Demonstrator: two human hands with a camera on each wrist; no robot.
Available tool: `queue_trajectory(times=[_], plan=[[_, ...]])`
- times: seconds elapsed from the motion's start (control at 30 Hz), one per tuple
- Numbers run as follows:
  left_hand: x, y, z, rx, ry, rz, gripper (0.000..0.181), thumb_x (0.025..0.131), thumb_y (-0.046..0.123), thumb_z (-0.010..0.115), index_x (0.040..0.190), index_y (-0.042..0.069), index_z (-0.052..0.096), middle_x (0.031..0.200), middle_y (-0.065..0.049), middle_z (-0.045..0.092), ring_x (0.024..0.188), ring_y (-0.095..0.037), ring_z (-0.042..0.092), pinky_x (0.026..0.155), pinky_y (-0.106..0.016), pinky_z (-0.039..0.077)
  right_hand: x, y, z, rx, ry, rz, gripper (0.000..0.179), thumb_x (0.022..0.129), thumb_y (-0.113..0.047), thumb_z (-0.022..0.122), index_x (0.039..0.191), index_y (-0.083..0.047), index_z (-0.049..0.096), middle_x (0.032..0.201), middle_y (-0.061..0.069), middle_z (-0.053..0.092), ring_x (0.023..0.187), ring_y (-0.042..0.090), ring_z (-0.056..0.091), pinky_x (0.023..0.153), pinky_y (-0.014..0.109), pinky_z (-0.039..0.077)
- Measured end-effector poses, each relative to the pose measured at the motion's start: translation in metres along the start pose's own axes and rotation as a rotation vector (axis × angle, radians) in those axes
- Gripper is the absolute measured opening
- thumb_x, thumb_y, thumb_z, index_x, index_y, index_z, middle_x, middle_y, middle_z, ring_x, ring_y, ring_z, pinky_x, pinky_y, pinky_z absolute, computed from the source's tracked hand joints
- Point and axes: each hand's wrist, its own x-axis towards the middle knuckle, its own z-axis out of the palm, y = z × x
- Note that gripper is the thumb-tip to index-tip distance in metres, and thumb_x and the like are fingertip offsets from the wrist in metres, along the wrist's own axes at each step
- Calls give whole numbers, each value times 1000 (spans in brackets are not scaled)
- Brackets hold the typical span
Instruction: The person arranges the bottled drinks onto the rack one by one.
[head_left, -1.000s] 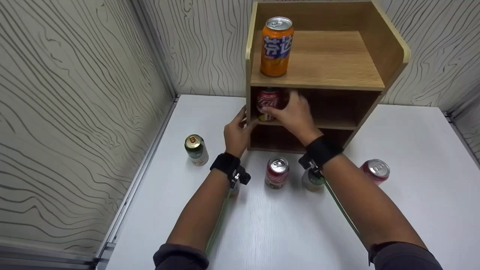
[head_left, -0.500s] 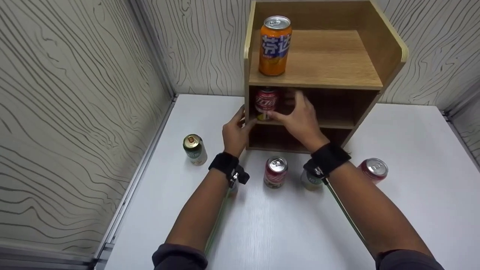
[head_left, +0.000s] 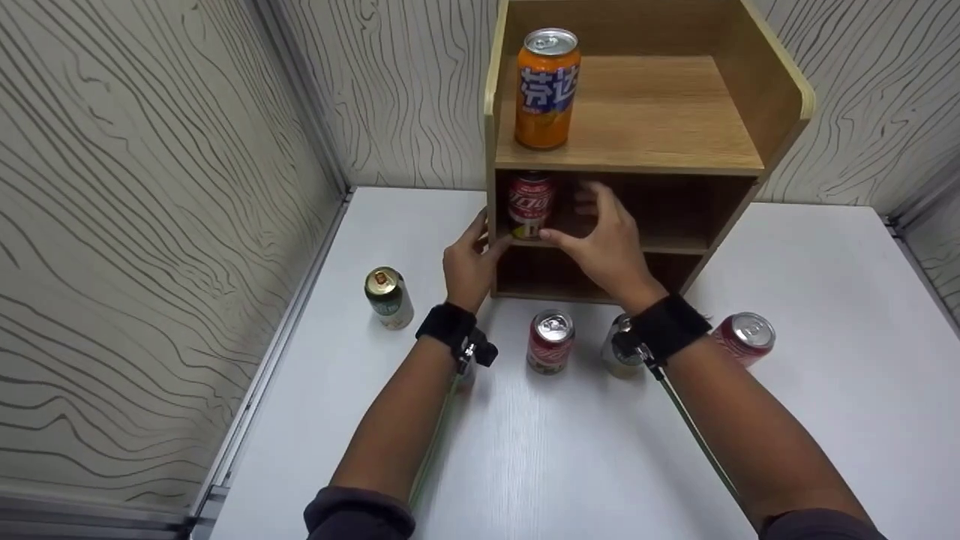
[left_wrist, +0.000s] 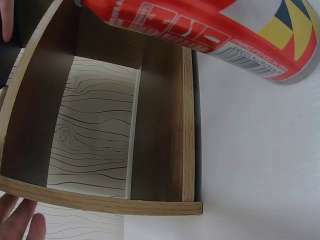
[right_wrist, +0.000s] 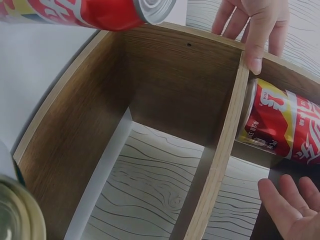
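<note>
A red cola can [head_left: 530, 206] stands upright at the left end of the middle compartment of a small wooden shelf [head_left: 652, 112]. My right hand [head_left: 611, 244] is just right of it, fingers spread and apart from the can; the right wrist view shows a gap between its fingertips [right_wrist: 287, 187] and the can. My left hand [head_left: 469, 270] holds the shelf's left side panel, thumb over the front edge and fingers along the outside. On the top board, at the left, is an orange soda can [head_left: 547, 94].
In front of the shelf stands another red can [head_left: 551, 341]. A green can with a gold lid [head_left: 388, 298] is to the left, a red can [head_left: 739, 341] to the right. My wrists partly hide two more cans. A patterned wall [head_left: 412, 97] rises behind.
My right hand has let go of the red cola can and drawn away to the right, its fingers opening. The can stays in place. My left hand keeps its hold on the side panel.
</note>
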Motion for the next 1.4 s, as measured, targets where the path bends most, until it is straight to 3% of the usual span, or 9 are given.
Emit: queue_trajectory(times=[0.2, 0.53, 0.77, 1.17, 1.4], plan=[[0, -1, 0, -16, 9, 30, 59, 86, 32, 75, 139, 13, 56, 121, -5, 67, 108, -9, 62, 87, -22, 51, -7, -2, -4, 25, 27, -54, 89, 69, -43, 87, 136, -1, 46, 124, 13, 58, 110, 25, 57, 94, 39, 48], [1, 0, -1, -18, 1, 6, 58, 87, 29, 75, 139, 13, 56, 123, -4, 66, 110, -9, 61, 89, -29, 52, -16, -7, -14, 66, 30, -62, 85, 71, -38, 87, 136, -2, 46, 124, 9, 57, 112, 20, 56, 92, 36, 50], [0, -1, -1, 6, 4, -3, 57, 87, 30, 75, 139, 14, 56, 121, -5, 67, 108, -8, 62, 87, -25, 52, -22, -8, -18, 83, 46, -100, 81, 72, -33, 87, 134, 2, 48, 124, 10, 57, 110, 24, 57, 92, 40, 51], [1, 4, 0, -3, -10, -4, 59, 87, 28, 75, 140, 13, 54, 124, -6, 64, 105, -11, 64, 87, -25, 52, -35, -6, -32, 23, 58, -73, 80, 74, -38, 86, 134, -1, 48, 123, 8, 58, 113, 21, 56, 95, 44, 47], [1, 3, 0, -17, -4, -28, 59, 86, 26, 76, 140, 13, 54, 124, -7, 65, 107, -12, 64, 89, -26, 52, -42, -2, -34, 29, 41, -62, 79, 75, -37, 85, 135, -1, 48, 123, 9, 57, 113, 21, 56, 94, 39, 49]])
